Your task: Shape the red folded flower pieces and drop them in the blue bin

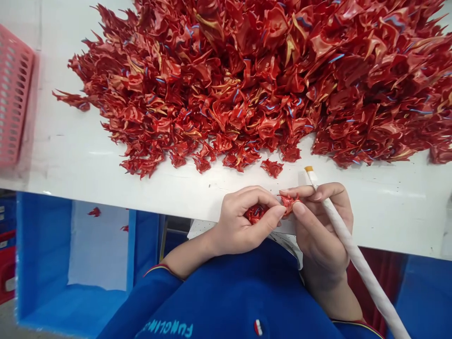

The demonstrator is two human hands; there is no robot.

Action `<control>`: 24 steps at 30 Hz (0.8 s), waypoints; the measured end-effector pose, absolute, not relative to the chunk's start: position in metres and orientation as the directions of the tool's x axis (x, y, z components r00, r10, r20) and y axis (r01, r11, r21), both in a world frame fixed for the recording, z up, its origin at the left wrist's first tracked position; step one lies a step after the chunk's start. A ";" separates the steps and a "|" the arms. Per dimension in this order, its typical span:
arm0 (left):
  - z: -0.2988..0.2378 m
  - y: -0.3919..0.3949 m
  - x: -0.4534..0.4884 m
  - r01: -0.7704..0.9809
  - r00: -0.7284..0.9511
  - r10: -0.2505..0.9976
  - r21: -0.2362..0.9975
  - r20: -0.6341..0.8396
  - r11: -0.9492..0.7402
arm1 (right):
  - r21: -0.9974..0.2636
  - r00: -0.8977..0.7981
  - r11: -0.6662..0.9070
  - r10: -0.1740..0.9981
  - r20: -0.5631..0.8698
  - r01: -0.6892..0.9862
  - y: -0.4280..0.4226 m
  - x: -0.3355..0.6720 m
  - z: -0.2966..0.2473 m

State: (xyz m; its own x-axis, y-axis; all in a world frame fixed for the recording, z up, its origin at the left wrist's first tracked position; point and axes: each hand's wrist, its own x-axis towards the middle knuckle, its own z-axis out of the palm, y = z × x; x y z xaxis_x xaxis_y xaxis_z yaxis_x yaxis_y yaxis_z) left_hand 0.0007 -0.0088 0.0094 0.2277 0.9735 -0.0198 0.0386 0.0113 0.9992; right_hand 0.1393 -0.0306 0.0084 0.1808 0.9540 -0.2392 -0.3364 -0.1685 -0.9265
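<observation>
My left hand (249, 221) is closed around one red spiky plastic piece (254, 214), which shows in the curl of its fingers. Its thumb and fingertips meet a second red spiky piece (289, 202), pinched as well by the fingertips of my right hand (323, 226). Between the fingers of that right hand rests a long flat-tipped brush (341, 227) with a white-wrapped handle. Its tan tip points away from me and the handle slants down to the right. Both hands are just over the near edge of the white table (169, 193).
A large heap of red spiky pieces (229, 89), with gold and blue parts, covers the far side. One loose piece (271, 167) lies before it. At left stand a pink perforated basket (16, 99) and, lower down, a blue bin (42, 263) with a white sheet and several red pieces.
</observation>
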 end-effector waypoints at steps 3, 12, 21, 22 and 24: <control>0.008 -0.009 0.002 0.102 0.201 0.978 0.991 0.063 -0.084 | -0.941 0.234 -0.111 0.953 -0.192 -0.321 -0.032 0.136 0.006; 0.006 -0.008 0.001 0.090 0.208 0.978 0.994 0.036 -0.056 | -0.995 0.224 0.099 0.970 0.091 -0.024 -0.043 0.142 0.004; 0.006 -0.016 0.006 0.158 0.041 0.996 0.985 -0.083 0.075 | -0.887 0.848 0.084 0.264 0.460 0.455 -0.045 0.267 0.027; 0.007 -0.016 0.007 0.158 0.027 0.996 0.984 -0.082 0.077 | -0.880 0.847 0.029 0.256 0.465 0.474 -0.045 0.284 0.031; 0.006 -0.016 0.007 0.156 0.023 0.996 0.985 -0.085 0.081 | -0.864 0.838 -0.112 0.331 0.433 0.491 -0.044 0.313 0.036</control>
